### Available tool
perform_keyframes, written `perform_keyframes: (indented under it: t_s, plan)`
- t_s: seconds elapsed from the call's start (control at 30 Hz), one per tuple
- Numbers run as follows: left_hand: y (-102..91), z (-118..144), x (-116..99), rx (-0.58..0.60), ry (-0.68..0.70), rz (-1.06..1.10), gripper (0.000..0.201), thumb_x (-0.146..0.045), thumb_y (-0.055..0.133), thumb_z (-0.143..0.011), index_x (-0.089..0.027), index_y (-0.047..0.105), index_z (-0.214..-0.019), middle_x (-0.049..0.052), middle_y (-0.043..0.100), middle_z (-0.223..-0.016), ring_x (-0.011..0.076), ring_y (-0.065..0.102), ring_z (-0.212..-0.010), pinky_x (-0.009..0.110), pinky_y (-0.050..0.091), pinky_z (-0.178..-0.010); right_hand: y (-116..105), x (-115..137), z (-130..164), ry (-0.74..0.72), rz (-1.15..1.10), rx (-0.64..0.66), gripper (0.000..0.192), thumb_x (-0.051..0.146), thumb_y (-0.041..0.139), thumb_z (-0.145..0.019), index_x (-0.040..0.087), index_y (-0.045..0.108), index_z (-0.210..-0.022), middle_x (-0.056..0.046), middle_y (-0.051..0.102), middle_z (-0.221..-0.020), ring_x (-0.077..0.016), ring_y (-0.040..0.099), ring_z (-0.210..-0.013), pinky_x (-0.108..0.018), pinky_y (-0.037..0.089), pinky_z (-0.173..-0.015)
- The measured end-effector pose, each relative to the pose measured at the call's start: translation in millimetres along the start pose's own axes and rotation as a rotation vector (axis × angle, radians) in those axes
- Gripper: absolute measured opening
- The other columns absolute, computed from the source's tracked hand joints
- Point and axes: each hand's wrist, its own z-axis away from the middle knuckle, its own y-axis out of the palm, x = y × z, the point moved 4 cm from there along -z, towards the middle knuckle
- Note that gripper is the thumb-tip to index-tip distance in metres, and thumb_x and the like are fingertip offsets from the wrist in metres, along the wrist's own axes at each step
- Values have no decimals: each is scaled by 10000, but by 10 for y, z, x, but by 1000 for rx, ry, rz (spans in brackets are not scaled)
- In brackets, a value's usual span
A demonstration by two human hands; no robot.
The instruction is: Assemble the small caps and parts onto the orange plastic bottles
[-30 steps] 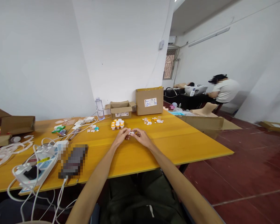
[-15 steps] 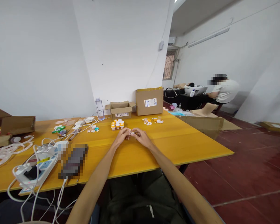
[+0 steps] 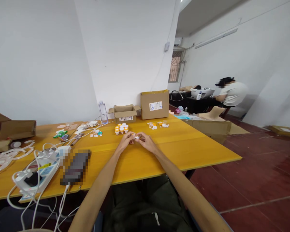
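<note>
Between the fingertips of my left hand (image 3: 127, 140) and my right hand (image 3: 145, 141) is a small white piece (image 3: 136, 137), round-looking like a little cap. Both hands are closed on it, just above the yellow table (image 3: 183, 145). Its far side is hidden by my fingers. Just beyond my left hand stands a tight group of small jars (image 3: 121, 129) with white and orange lids. Past my right hand lie loose lids and small clear cups (image 3: 154, 125), white, orange and see-through, in two little heaps.
An open carton (image 3: 124, 116), a taller closed box (image 3: 155, 105) and a clear bottle (image 3: 102, 112) stand along the wall. On the left are a phone (image 3: 76, 167), a power strip (image 3: 44, 170) with tangled cables and another open box (image 3: 19, 129). A person (image 3: 233, 93) sits far right.
The small white piece has turned slightly between my fingertips and shows more of its pale face. Both hands stay in the same place.
</note>
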Motion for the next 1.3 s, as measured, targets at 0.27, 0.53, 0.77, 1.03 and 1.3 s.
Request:
perform_keyframes:
  t_s: [0.27, 0.53, 0.77, 1.03, 1.3]
  plan:
    - [-5, 14, -10, 1, -1, -8, 362, -524, 700, -759, -189, 679, -896, -39, 575, -576, 108, 542, -513, 221, 402, -516, -2, 19, 18, 36, -9, 19, 300, 488, 635, -827, 222, 656, -963, -17, 703, -837, -154, 611, -652, -292, 532, -629]
    - [-1, 12, -16, 2, 2, -12, 365, -507, 709, -754, -189, 699, -933, -39, 569, -574, 114, 546, -531, 224, 402, -528, -10, 24, 15, 31, 37, 22, 339, 534, 580, -863, 215, 684, -913, -11, 679, -775, -154, 598, -631, -283, 507, -615]
    - [5, 26, -37, 0, 7, 5, 356, -490, 721, -742, -186, 703, -927, -39, 573, -578, 109, 538, -523, 223, 404, -528, 3, 4, 22, 51, -11, 20, 357, 560, 575, -863, 220, 647, -946, 8, 653, -738, -140, 576, -578, -271, 493, -577]
    - [-6, 14, -14, -17, -8, 11, 355, -493, 719, -746, -191, 693, -931, -39, 571, -585, 109, 535, -520, 229, 403, -529, 6, 13, 10, 49, -23, 22, 324, 453, 698, -767, 229, 583, -971, 19, 654, -794, -138, 584, -614, -272, 496, -600]
    - [-6, 10, -9, -10, -10, -1, 330, -486, 715, -751, -192, 688, -899, -42, 575, -584, 105, 540, -517, 225, 413, -532, 13, -12, 15, 80, -49, 23, 274, 445, 658, -791, 236, 556, -937, 28, 628, -759, -128, 560, -574, -252, 475, -537]
